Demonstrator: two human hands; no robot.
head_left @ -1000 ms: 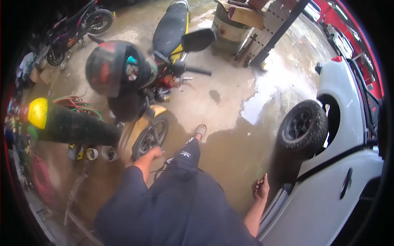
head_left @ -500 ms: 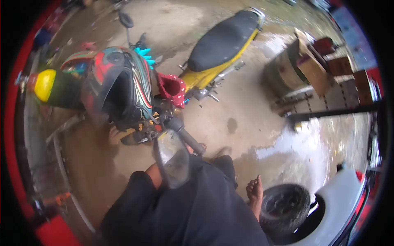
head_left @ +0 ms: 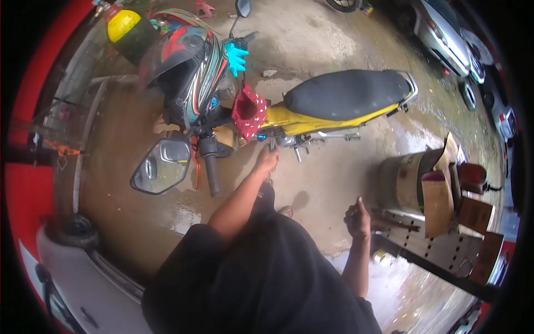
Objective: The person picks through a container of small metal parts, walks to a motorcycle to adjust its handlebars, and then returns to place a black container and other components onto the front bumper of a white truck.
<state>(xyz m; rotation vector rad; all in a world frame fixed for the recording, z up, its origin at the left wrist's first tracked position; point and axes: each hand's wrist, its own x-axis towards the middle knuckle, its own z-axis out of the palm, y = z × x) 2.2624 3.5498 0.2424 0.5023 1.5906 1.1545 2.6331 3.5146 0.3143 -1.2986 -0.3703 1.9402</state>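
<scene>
A yellow motorcycle with a long black seat (head_left: pixel 345 97) stands in front of me. My left hand (head_left: pixel 268 160) reaches to its near side, just below a red dotted cloth pouch (head_left: pixel 248 111). Its fingers are closed, with a small greyish end showing at the tips; I cannot tell what it is. My right hand (head_left: pixel 359 220) is curled into a fist with the thumb up, away from the bike, and its palm is hidden. A black and red helmet (head_left: pixel 189 61) sits at the handlebar, beside a turquoise glove (head_left: pixel 236 58). Nearest me are a handlebar grip (head_left: pixel 211 172) and a mirror (head_left: pixel 161 166).
To the right stand a drum (head_left: pixel 403 181) with cardboard pieces (head_left: pixel 436 203) and a perforated metal rack (head_left: pixel 439 245). A yellow-topped cylinder (head_left: pixel 123 26) is at the upper left. Cars are parked at lower left (head_left: pixel 83 284) and upper right (head_left: pixel 442 36). The concrete floor has wet patches.
My view has turned and moved nearer the bike's side. My left hand has come into sight at the motorcycle. The right fist has risen from beside the loose wheel, which is out of sight.
</scene>
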